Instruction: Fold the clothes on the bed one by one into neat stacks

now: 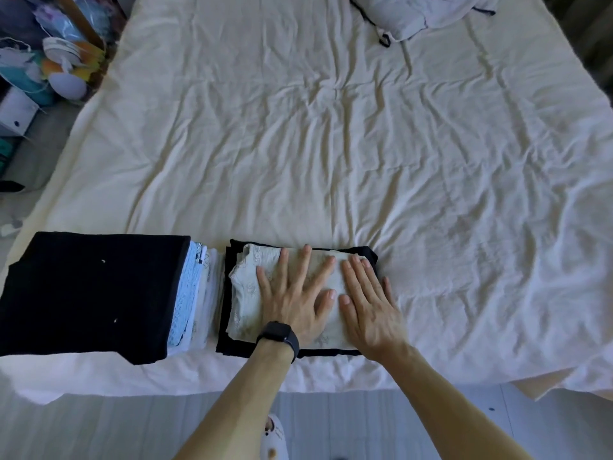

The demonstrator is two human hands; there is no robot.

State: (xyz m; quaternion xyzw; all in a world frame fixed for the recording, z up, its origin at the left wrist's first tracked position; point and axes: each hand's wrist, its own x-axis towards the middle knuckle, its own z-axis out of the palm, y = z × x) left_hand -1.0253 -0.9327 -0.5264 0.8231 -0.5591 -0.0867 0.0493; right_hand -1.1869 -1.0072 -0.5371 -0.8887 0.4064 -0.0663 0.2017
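1. Pressing the left hand [292,300] flat on the folded pale garment [245,293], fingers straight and spread wide, gripping nothing
2. Laying the right hand [368,303] flat just beside it on the right part of the same garment, fingers straight and close together, palm down, holding nothing
3. Resting the pale garment on top of a folded black garment [331,352], with the black showing as a dark border round it, both lying at the near edge of the bed, a little left of the middle
4. Wearing a dark watch [280,336] on the left wrist, over the near edge of that small pile
5. Showing a taller stack [89,293] just left of the pile, towards the near left corner of the bed, topped with black cloth, with light blue and white layers visible down its right side
6. Showing a crumpled white garment [414,14] with dark trim at the far edge towards the right corner, unfolded and well apart from both piles
7. Covering the bed with a wrinkled cream sheet [331,144]
8. Showing colourful clutter [49,61] on the floor beyond the left edge of the bed, and a pale slipper [273,439] on the floor below the near edge
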